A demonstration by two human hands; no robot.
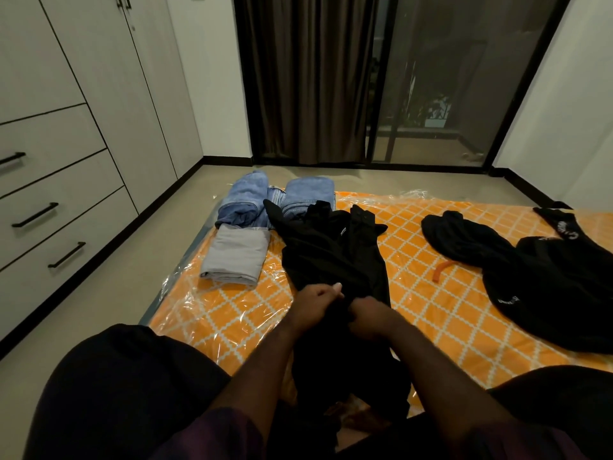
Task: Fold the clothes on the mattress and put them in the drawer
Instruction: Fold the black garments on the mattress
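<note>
A black garment (335, 254) lies lengthwise down the middle of the orange patterned mattress (428, 310), which is wrapped in clear plastic. Both hands meet at its middle: my left hand (318, 298) and my right hand (368, 315) each grip a bunch of the black cloth, fingers curled. A folded grey piece (234, 255) sits to the left, with folded blue jeans (243, 202) and a second blue denim piece (308, 194) behind it. A heap of unfolded black clothes (537, 280) lies on the right. The wardrobe drawers (63, 210) on the left are closed.
My legs in dark trousers (126, 386) are at the mattress's near edge. An orange strip (439, 270) lies by the black heap. Bare floor (109, 293) runs between mattress and wardrobe. Dark curtains (305, 78) and a glass sliding door (431, 94) stand at the back.
</note>
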